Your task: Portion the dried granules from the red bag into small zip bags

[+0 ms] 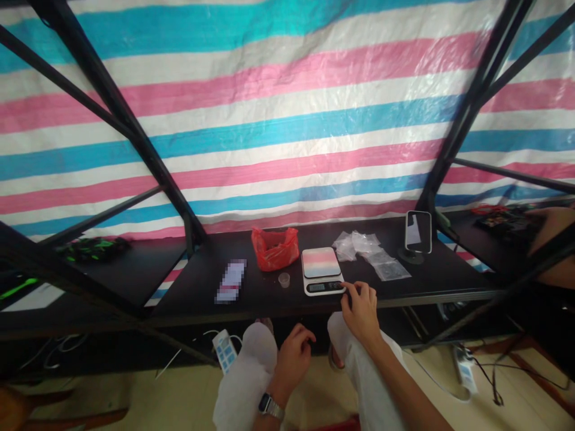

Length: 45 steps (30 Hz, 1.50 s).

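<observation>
A white kitchen scale (322, 263) with a shiny top plate and a dark display strip sits near the table's front edge. My right hand (362, 308) reaches its lower right corner, one finger stretched onto the button area, and holds nothing. Below the table edge, over my lap, hangs my left hand (295, 353); its fingers are loosely bent and slightly apart, with nothing visible in them. A small clear plastic cup (284, 279) stands left of the scale. Behind that cup is a red plastic bag (275, 251), its top open and its contents unclear. Several clear plastic bags (386, 264) lie right of the scale.
A phone (417, 232) leans on a round stand at the right; a blurred-out phone-like slab (231, 281) lies at the left. Black metal frame bars (153, 161) flank the black table (260, 299). Power strips (224, 350) lie below. Part of another person shows far right.
</observation>
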### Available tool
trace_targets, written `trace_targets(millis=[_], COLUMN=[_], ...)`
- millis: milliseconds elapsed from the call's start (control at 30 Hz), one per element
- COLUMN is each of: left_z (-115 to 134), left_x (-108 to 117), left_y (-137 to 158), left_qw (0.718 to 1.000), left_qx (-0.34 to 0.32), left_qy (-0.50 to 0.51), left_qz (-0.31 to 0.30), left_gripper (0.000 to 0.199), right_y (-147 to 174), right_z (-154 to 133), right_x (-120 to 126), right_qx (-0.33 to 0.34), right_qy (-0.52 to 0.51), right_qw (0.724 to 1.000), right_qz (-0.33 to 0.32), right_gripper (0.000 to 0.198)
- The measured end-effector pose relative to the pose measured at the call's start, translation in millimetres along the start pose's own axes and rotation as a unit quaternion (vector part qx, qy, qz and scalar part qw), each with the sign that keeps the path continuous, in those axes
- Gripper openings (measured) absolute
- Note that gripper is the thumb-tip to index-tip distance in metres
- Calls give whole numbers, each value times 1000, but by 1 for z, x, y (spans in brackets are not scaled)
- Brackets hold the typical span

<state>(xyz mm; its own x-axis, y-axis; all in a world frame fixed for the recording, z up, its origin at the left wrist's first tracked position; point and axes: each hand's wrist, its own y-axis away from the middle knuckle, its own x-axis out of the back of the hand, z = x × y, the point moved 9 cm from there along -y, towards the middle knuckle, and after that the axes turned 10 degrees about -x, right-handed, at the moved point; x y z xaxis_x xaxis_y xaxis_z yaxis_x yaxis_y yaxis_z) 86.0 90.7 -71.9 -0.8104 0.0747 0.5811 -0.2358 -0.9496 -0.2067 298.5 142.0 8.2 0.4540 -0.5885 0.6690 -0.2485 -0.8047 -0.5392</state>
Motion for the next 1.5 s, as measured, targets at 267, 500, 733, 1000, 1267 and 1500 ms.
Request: trace_targets(millis=[267, 500, 733, 1000, 1267, 1500], left_z=[-1, 15, 16, -2, -4, 3], left_x=[1, -14, -27, -16, -12, -14], left_y=[-2, -18, -20, -15, -12, -12], left_qw=[1000, 1000, 1000, 1000, 1000, 1000], left_qx=[5, -2, -5, 3, 9, 5], left_qy=[-2, 12, 15, 4, 3, -3], left_qz=[14, 3, -7, 5, 2, -10], left_gripper=[36, 38, 41, 41, 39, 37], right_y=[-2, -4, -7, -9, -11, -16], right_z=[-3, -7, -6, -5, -19, -10], right_x=[1, -1, -3, -3, 0, 1], right_qx=[14, 9, 2, 3, 40, -11], right_qy=[-6, -8, -2, 23, 101, 25], right_qw=[1000, 1000, 1000, 999, 993, 999], right_qz=[-14, -19, -20, -33, -43, -41], right_gripper=[34, 29, 28, 32, 39, 35])
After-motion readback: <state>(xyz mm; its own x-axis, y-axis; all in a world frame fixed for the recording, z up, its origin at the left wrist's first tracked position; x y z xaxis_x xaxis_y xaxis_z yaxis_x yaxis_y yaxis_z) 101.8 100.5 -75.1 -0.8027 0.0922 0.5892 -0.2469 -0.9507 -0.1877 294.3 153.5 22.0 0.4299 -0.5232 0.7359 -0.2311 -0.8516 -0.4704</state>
